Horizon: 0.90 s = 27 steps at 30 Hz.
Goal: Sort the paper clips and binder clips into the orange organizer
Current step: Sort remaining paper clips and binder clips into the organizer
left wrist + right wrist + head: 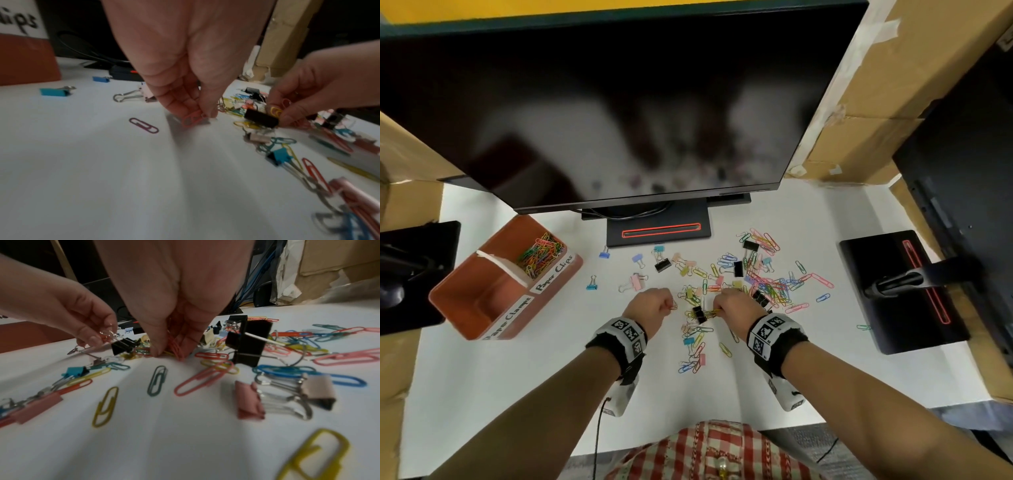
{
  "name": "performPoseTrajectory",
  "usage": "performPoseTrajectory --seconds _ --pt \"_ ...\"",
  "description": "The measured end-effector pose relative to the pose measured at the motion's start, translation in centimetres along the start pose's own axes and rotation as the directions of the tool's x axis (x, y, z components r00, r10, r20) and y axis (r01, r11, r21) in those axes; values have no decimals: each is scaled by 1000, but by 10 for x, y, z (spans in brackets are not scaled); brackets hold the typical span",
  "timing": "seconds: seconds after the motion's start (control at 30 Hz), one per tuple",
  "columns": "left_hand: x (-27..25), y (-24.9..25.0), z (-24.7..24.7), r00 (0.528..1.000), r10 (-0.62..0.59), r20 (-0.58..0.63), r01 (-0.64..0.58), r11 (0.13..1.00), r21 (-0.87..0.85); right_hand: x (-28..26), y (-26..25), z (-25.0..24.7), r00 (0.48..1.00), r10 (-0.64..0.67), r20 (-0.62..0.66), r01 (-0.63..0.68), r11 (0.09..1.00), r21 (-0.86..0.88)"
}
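Dozens of light, springy coloured wire paper clips (767,287) and stiff little folding binder clips (690,341) litter the white desk (517,394) mid-right; best nipped by wire ends. Left hand (652,306) pinches a salmon clip (192,119), right hand (736,305) a bunch. Orange plastic organizer (479,298) sits far-left

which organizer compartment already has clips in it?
The far compartment, labelled "Paper Clips", holds a pile of coloured clips; the near compartment, labelled "Paper Clamps", shows none.
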State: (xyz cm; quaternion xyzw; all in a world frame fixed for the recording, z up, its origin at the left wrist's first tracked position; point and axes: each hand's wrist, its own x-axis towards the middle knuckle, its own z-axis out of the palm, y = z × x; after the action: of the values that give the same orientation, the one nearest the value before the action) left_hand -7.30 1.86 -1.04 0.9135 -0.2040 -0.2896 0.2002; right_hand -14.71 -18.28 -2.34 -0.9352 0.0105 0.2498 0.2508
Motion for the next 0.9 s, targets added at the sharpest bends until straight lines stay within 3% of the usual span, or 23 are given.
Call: performPoseTrajectory --seconds 0.2,0.4,0.53,0.77,0.9 --pt "-17 -23 -21 993 -42 -113 30 994 -107 -4 3 -17 997 -8 -73 14 996 84" --pt "-16 -54 -37 999 -13 46 9 997 77 6 -5 -25 998 -9 -64 15 996 88" --pt "-7 -54 -31 987 23 161 -58 974 220 13 -10 -23 999 -48 23 47 997 53" --pt "1 -54 -26 990 29 137 -62 966 250 25 -17 -26 992 -13 128 25 995 -97" --pt "-1 -53 -22 988 5 157 -59 938 342 25 -19 -22 994 -1 113 20 985 -172"
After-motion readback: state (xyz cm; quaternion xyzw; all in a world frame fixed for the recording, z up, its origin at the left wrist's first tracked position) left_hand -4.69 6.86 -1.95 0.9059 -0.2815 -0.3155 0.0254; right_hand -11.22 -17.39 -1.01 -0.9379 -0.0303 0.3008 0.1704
